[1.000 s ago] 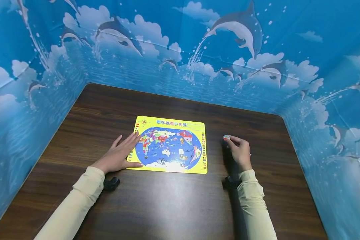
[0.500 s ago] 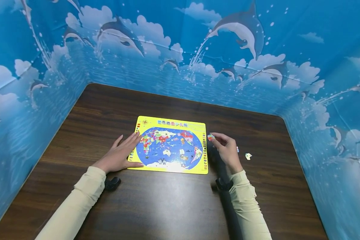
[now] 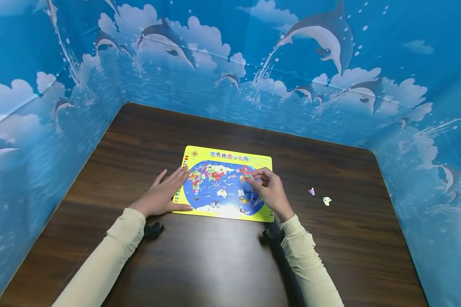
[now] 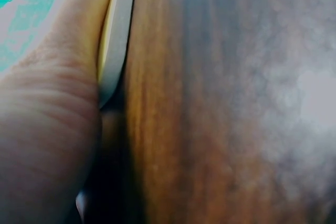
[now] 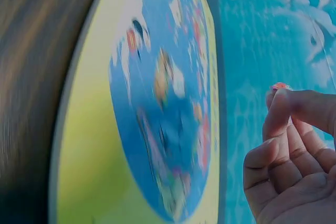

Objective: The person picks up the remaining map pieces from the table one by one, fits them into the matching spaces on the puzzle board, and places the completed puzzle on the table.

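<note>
A world map puzzle board (image 3: pixel 262 160) with a yellow border and a blue oval map lies flat on the table. My left hand (image 3: pixel 164 195) rests on its left edge, fingers straight and spread. In the left wrist view the base of that hand lies along the board's edge (image 4: pixel 119 40). My right hand (image 3: pixel 272 192) is at the right part of the map, thumb and fingertips together. The right wrist view shows it pinching a small red and white puzzle piece (image 5: pixel 281 86), mostly covered by the fingertips. Whether the piece touches the board I cannot tell.
Right of the board lie two loose puzzle pieces: a pink and blue one (image 3: pixel 312 191) and a cream one (image 3: pixel 327 201). The dark wood table (image 3: pixel 223 260) is walled at the back and sides by a blue dolphin-print cloth (image 3: pixel 199 94).
My right hand has moved left, carrying the puzzle piece from beside the loose pieces to over the map. My left hand stays on the board. The head view has shifted slightly.
</note>
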Demonstrator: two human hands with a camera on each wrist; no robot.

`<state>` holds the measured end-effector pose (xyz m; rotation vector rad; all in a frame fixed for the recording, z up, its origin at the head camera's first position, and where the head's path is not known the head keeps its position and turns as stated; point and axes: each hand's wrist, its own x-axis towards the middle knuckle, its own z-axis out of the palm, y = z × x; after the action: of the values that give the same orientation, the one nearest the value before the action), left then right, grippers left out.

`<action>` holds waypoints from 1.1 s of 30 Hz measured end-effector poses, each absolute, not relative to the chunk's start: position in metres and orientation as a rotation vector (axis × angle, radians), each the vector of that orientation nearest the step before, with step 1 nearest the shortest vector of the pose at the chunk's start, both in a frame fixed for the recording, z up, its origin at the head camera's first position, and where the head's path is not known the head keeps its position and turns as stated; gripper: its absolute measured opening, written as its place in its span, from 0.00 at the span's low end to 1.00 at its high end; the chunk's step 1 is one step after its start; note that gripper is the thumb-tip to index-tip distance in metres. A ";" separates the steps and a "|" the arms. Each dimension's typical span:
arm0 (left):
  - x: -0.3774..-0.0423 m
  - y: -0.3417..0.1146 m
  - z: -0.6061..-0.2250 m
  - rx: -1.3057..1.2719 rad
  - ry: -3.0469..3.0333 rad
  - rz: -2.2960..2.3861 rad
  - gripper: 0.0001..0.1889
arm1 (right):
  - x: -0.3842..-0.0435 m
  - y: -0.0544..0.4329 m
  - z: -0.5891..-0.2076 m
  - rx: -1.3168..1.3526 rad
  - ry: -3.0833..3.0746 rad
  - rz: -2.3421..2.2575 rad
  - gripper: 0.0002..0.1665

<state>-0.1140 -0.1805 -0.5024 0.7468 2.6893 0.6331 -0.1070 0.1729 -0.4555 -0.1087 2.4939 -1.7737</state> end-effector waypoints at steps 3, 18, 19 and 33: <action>-0.114 -0.178 -0.501 0.752 2.698 0.649 0.62 | -0.110 0.161 -0.456 -0.199 2.470 -1.750 0.21; -0.114 -0.175 -0.501 0.741 2.712 0.604 0.62 | -0.112 0.109 -0.466 -0.218 2.416 -1.757 0.08; -0.114 -0.176 -0.501 0.743 2.715 0.600 0.62 | -0.112 0.106 -0.467 -0.216 2.385 -1.777 0.08; -0.112 -0.184 -0.504 0.736 2.702 0.587 0.62 | -0.114 0.075 -0.471 -0.144 2.337 -1.798 0.07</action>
<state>-0.1123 -0.1841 -0.5044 0.7361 2.7019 0.5868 -0.1138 0.0746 -0.4715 -0.1444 2.3368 -1.7983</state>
